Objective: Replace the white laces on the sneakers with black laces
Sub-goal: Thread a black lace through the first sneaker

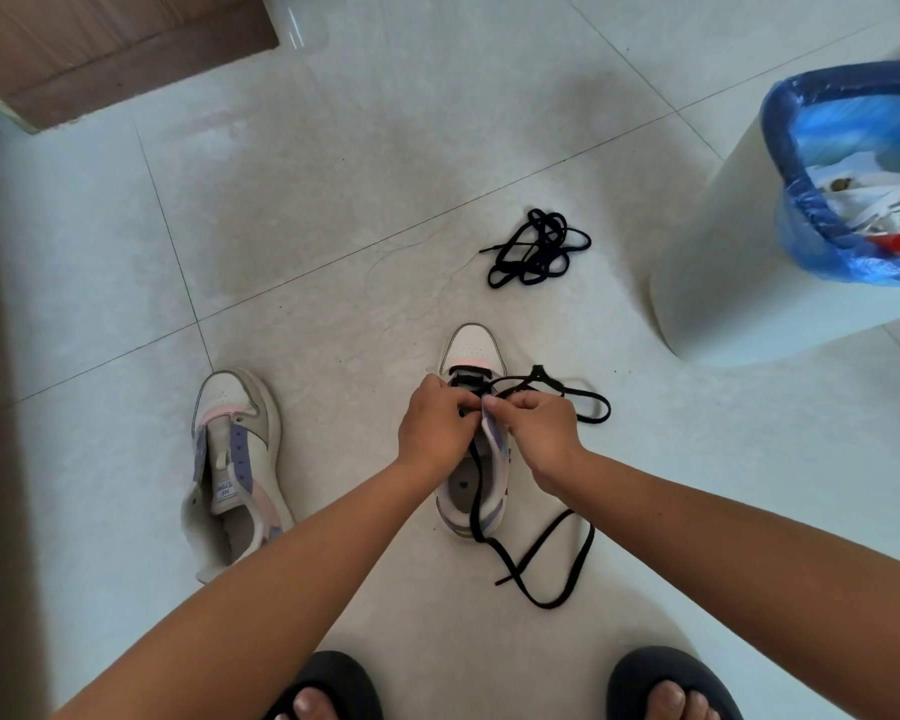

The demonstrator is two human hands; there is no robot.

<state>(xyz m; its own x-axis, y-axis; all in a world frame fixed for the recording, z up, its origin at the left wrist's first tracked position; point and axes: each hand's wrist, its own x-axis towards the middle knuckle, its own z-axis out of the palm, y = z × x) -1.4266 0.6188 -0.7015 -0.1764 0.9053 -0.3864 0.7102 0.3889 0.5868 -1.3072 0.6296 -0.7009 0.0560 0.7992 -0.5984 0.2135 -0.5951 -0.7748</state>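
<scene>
Lacing the near sneaker [473, 433], toe pointing away from me

My left hand [434, 426] and right hand [540, 433] pinch the black lace [541, 556] over its eyelets (spare lace [539, 249] beyond the toe).

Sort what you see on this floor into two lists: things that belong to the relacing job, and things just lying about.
Belonging to the job:
sneaker being laced
black lace in it
unlaced sneaker
spare black lace
left hand, right hand

Lying about:
white bin with blue liner
wooden door
black sandals

Pale tiled floor [333, 148], wooden door [100, 44]; white bin [723, 252], blue liner [801, 226]
</scene>
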